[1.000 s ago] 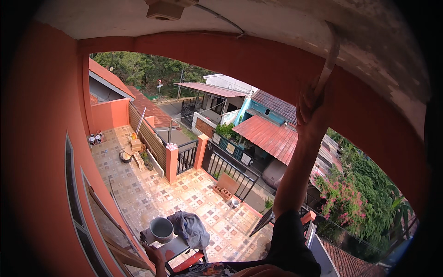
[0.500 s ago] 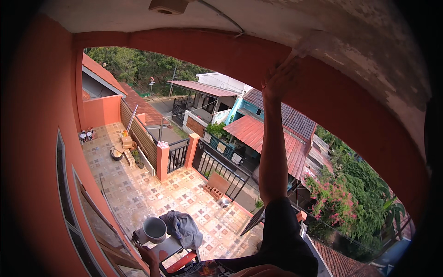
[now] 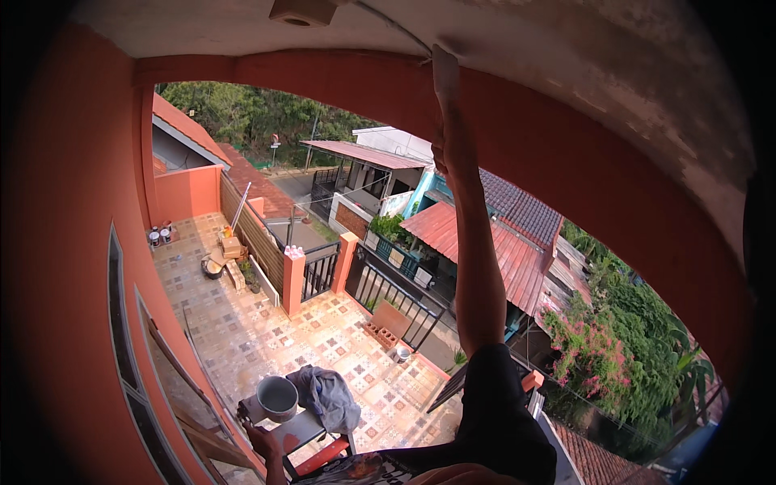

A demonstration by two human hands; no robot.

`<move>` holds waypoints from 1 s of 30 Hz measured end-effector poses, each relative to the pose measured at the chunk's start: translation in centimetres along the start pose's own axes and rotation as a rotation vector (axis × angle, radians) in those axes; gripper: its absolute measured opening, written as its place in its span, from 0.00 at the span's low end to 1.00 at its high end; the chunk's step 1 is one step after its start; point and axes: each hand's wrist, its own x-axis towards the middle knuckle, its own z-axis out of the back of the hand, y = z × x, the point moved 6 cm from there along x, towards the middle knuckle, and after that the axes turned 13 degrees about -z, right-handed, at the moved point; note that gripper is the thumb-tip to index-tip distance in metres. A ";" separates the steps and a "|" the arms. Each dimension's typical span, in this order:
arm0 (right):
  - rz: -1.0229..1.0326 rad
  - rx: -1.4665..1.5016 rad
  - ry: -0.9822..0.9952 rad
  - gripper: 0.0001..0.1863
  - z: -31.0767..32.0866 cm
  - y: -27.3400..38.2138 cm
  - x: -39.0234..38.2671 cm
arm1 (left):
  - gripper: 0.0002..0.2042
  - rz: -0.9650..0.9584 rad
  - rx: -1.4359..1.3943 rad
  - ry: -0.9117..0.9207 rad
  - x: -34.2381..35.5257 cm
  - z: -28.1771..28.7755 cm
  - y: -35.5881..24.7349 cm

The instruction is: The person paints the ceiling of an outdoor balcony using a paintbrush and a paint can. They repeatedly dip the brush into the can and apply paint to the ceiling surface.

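Under a white porch ceiling (image 3: 566, 73) above a tiled yard (image 3: 267, 323), the right hand (image 3: 453, 153) reaches up, fingers wrapped around a pale brush (image 3: 444, 77) whose tip touches the ceiling, while the left hand (image 3: 265, 443) grips the stool (image 3: 299, 432) bearing a grey bucket (image 3: 277, 398).

Honestly can't make out much of the right hand (image 3: 453, 149): it's seen from behind and below, so the fingers wrapped round the pale tool (image 3: 444, 73) are hidden, and the tool's tip blends into the ceiling (image 3: 566, 65). The left hand (image 3: 263, 443) down low is only partly in view, its grip on the desk (image 3: 295, 428) edge too small to read. The round fitting (image 3: 301, 11) up top is cut off by the frame. Whatever's inside the grey bucket (image 3: 277, 398) can't be told, and the items far across the patio (image 3: 242, 323) are just blobs.
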 end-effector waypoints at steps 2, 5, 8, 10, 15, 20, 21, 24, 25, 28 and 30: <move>0.013 -0.060 -0.005 0.29 1.4 2.2 -1.6 | 0.16 -0.044 -0.030 -0.026 0.0 0.0 -0.1; 0.107 -0.108 0.030 0.28 4.8 5.4 -2.7 | 0.13 -0.122 -0.032 -0.075 0.1 -0.1 -0.1; 0.068 0.007 -0.060 0.15 8.9 4.9 -3.2 | 0.13 -0.076 -0.031 -0.049 0.5 -0.6 0.7; 0.094 0.082 -0.132 0.19 11.4 4.0 -3.6 | 0.13 -0.043 -0.030 -0.041 0.5 -0.9 1.0; 0.440 -0.598 -0.608 0.24 16.3 3.6 -6.3 | 0.14 -0.060 -0.030 -0.055 0.1 -0.1 0.3; 0.356 -0.387 -0.781 0.25 17.3 0.8 -5.8 | 0.18 -0.030 -0.033 0.004 0.2 0.3 -0.3; 0.481 -0.554 -0.893 0.23 16.4 1.3 -5.6 | 0.19 0.003 -0.026 0.022 0.1 0.3 -0.2; 0.959 -1.386 -1.346 0.18 10.8 2.0 -4.2 | 0.17 0.009 -0.028 0.006 0.1 0.4 -0.5; 0.989 -1.507 -1.373 0.19 9.4 1.8 -2.8 | 0.16 -0.012 -0.034 -0.005 0.0 0.5 -0.7; 0.841 -1.379 -1.188 0.25 7.3 1.6 1.4 | 0.15 -0.021 -0.071 -0.008 -0.1 0.7 -0.9; 0.958 -1.310 -1.189 0.24 4.7 1.1 1.6 | 0.13 -0.005 -0.103 0.006 0.0 0.6 -0.7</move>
